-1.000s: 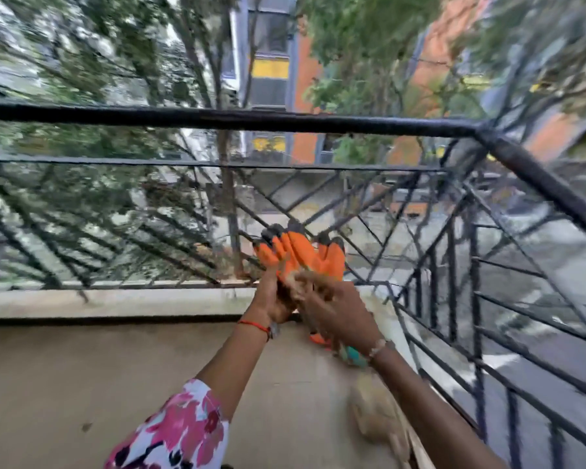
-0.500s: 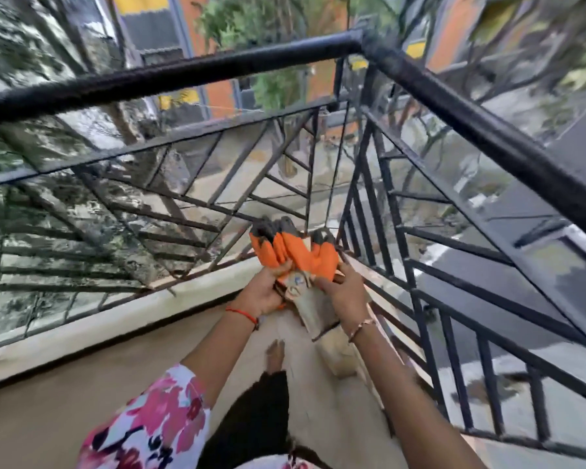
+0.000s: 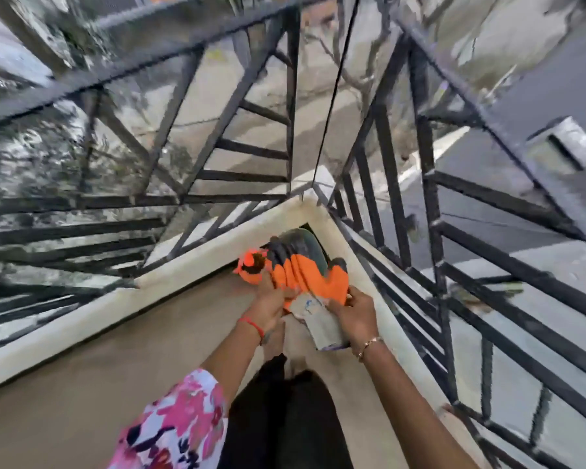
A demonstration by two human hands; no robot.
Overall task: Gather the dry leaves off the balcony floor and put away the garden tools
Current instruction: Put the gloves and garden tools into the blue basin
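Observation:
A pair of orange garden gloves [image 3: 305, 274] with dark fingertips and a beige cuff [image 3: 318, 321] is held in front of me, over the balcony's far corner. My left hand [image 3: 269, 302] grips the gloves from the left. My right hand [image 3: 356, 311] grips them from the right, by the cuff. Behind the gloves, in the corner, sits a dark round object [image 3: 300, 240], mostly hidden. Left of the gloves something orange and black [image 3: 251, 264] shows, too blurred to identify. No dry leaves are plainly visible.
Black metal railings [image 3: 291, 106] meet at the corner above a cream kerb [image 3: 190, 265] that borders the brown balcony floor [image 3: 82, 384]. The street lies far below. My legs in dark trousers [image 3: 285, 418] and a bare foot [image 3: 274, 340] stand near the corner.
My view has tilted down toward the corner. Both hands have lowered the gloves from railing height to just above the corner of the floor, keeping their hold.

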